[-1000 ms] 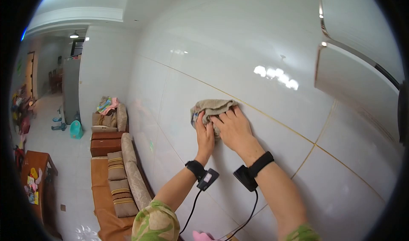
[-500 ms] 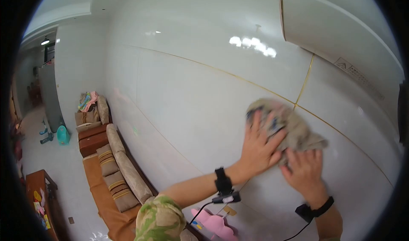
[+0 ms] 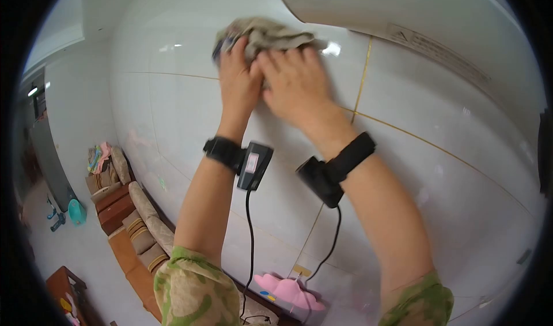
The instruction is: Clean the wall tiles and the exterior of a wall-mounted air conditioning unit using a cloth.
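Note:
A crumpled grey-beige cloth (image 3: 268, 33) with a dark blue patch at its left end lies against the glossy white tiled wall (image 3: 184, 107). My left hand (image 3: 238, 84) presses on the left part of it, fingers pointing up over the fabric. Close beside it, my right hand (image 3: 296, 84) holds the lower right part, its fingertips on the folds. Both hands are slightly blurred, and the cloth hides their contact with the wall. Each wrist wears a black strap with a small cabled box.
Above right juts a large white wall-mounted unit (image 3: 403, 14) with a label. Gold lines (image 3: 362, 75) divide the tiles. Below stand a brown sofa (image 3: 129, 262) with cushions and a pink cloud-shaped item (image 3: 288, 290). A teal tub (image 3: 76, 212) is on the floor at far left.
Both hands and the cloth have moved up and left across the wall, above the horizontal gold line. The camera view has shifted, and both forearms now reach upward.

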`<state>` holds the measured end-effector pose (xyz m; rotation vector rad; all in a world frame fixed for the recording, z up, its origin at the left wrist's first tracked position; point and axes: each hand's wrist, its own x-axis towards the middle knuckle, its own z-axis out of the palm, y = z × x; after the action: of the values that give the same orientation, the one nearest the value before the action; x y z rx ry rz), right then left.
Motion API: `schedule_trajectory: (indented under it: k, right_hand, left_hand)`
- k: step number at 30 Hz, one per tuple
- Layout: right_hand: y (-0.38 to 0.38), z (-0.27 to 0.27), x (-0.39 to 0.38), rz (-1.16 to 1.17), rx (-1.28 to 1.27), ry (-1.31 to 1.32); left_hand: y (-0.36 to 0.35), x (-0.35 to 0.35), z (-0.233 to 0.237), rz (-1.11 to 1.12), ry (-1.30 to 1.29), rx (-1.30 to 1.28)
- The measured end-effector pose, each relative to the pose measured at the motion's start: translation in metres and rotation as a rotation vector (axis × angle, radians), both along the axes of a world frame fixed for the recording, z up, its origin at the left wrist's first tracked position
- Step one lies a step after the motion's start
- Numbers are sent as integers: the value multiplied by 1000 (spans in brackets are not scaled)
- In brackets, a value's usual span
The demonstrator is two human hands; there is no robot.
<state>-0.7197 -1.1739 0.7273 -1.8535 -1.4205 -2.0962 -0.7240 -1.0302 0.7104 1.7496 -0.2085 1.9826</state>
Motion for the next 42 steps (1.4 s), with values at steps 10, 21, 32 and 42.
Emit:
schedule_trajectory:
  k: [10, 21, 32, 42]
  right_hand:
    - [-87, -231, -12, 34, -409, 287]
    - [-289, -325, -64, -314, 267, 382]
    - [-285, -286, -60, -260, 490, 683]
    - [-193, -292, -54, -223, 44, 580]
  left_hand:
    - [-110, -12, -311, -246, 223, -516]
    - [-307, -48, -289, -423, 229, 193]
    - [-302, -37, -246, -412, 148, 281]
    - [-238, -46, -336, -347, 457, -308]
